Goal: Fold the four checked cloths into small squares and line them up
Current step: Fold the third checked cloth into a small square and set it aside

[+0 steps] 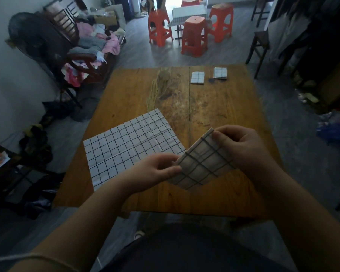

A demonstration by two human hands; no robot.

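Left hand, in front of the near right corner of an unfolded checked cloth spread flat on the wooden table, pinches the left edge of a part-folded checked cloth held up over the table's near side. Right hand pinches that cloth's upper corner between thumb and fingers. Near the table's far right edge lie a first folded square and, just beside it but apart, a second folded square.

Far right: small folded white black-checked cloth square, 2nd folded square beside it. Near-left, open checked cloth lies flat. Before me, larger folded checked cloth, lifted, tilted.
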